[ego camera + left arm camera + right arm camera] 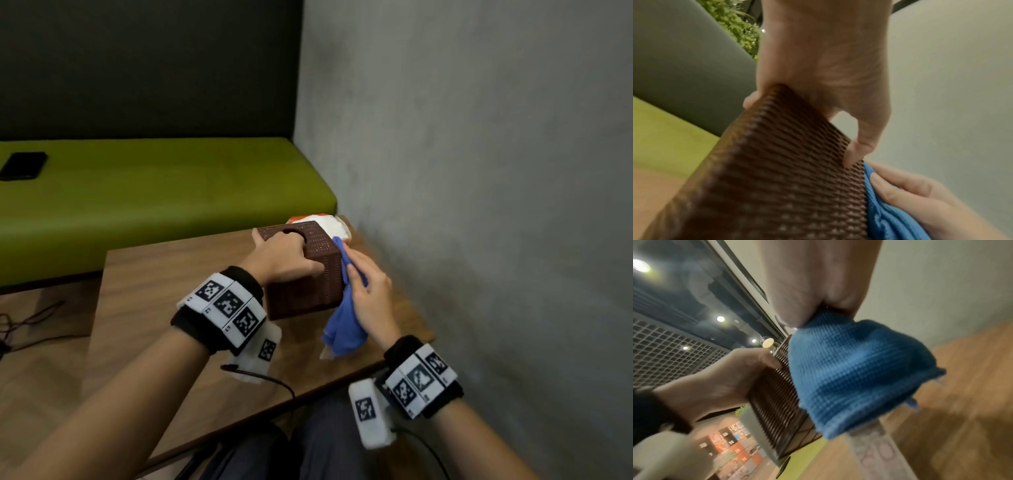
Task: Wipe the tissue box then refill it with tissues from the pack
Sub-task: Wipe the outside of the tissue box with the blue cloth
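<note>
A brown woven tissue box [308, 287] stands tilted on the wooden table [171, 308]; its ribbed wall fills the left wrist view [777, 178] and shows in the right wrist view [772, 402]. My left hand [284, 257] grips the box from above, fingers curled over its top. My right hand [366, 291] holds a blue cloth [342, 329] and presses it against the box's right side; the cloth [849, 373] bunches under my palm. Behind the box lies a white and orange tissue pack [325, 222], mostly hidden.
A grey wall [479, 171] runs close along the table's right edge. A green bench [154, 192] sits behind the table with a black phone [24, 166] on it. Cables [34, 325] lie on the floor at the left.
</note>
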The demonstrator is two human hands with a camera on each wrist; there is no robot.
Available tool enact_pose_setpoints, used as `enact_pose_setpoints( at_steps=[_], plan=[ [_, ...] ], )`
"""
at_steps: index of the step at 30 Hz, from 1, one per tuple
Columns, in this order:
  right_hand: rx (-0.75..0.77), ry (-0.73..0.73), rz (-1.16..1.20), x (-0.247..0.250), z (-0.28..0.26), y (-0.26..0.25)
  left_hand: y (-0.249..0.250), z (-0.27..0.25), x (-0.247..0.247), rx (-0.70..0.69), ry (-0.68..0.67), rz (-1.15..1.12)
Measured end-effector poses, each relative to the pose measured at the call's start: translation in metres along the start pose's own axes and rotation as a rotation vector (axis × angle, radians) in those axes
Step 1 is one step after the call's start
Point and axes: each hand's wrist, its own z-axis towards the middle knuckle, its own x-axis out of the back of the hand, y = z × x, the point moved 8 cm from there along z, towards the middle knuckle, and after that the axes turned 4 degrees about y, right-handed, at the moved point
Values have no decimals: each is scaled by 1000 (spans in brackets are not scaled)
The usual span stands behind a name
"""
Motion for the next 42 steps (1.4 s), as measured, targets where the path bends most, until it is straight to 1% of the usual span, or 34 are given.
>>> enact_pose_setpoints(
  at_steps=[2, 4, 6, 7, 8, 10, 12, 13, 14, 15, 17, 19, 20, 22, 24, 25, 27, 28, 30, 32, 33, 34, 35, 36, 37, 38, 40, 41, 42],
  plan=[
    [70, 76, -24, 1, -11, -7, -1, -4, -1, 59, 33, -43],
    [125, 109, -72, 0, -20, -12, -6, -8, -9, 148, 48, -123],
    [141, 136, -112, -2, -27, -14, -12, -11, -18, 221, 78, -214],
    [137, 150, -121, -3, -30, -12, -13, -13, -21, 224, 113, -254],
    [137, 154, -123, -2, -32, -10, -12, -16, -19, 202, 161, -278],
    [115, 94, -102, -3, -27, 1, -6, -23, -16, 96, 221, -289],
    [36, 42, -89, 0, -9, 19, -1, -27, -15, -9, 196, -275],
    [-2, 41, -98, 4, 2, 25, 1, -28, -16, -46, 172, -290],
    [-4, 50, -113, 7, 10, 23, 2, -28, -17, -72, 152, -308],
    [32, 61, -127, 8, 15, 15, 3, -27, -15, -96, 155, -309],
    [152, 49, -114, 5, 10, -11, 3, -25, -6, -116, 221, -272],
    [249, -5, -107, -2, -13, -30, -3, -25, 1, -119, 285, -245],
    [275, -19, -129, -3, -22, -28, -5, -27, 3, -125, 302, -237],
    [251, 10, -188, 4, -19, -8, -3, -34, 2, -150, 304, -207],
    [160, 91, -225, 17, 1, 14, 7, -44, -3, -202, 290, -170],
    [127, 137, -221, 22, 11, 16, 11, -46, -4, -229, 297, -152],
    [153, 172, -201, 20, 16, 0, 17, -45, 1, -242, 349, -80],
    [204, 142, -189, 15, 11, -14, 16, -43, 7, -234, 373, -26],
    [361, 14, -224, 5, -10, -35, 16, -39, 13, -255, 386, 92],
    [462, -94, -323, 4, -12, -30, 21, -40, 8, -346, 382, 216],
    [451, -108, -359, 8, -1, -18, 24, -41, 3, -384, 360, 255],
    [404, -101, -380, 13, 11, -7, 27, -42, -1, -403, 344, 266],
    [359, -94, -395, 16, 19, -2, 29, -44, -3, -407, 353, 262],
    [349, -99, -404, 15, 21, -3, 30, -44, -2, -397, 360, 270],
    [380, -125, -416, 10, 18, -8, 31, -43, 0, -390, 369, 280],
    [443, -173, -425, 4, 9, -14, 30, -42, 2, -394, 376, 278],
    [535, -263, -433, -1, -7, -17, 30, -43, 4, -441, 397, 274],
    [522, -275, -436, 2, -3, -12, 31, -44, 2, -463, 401, 282],
    [465, -254, -438, 7, 8, -4, 34, -46, 0, -478, 391, 296]
  ],
)
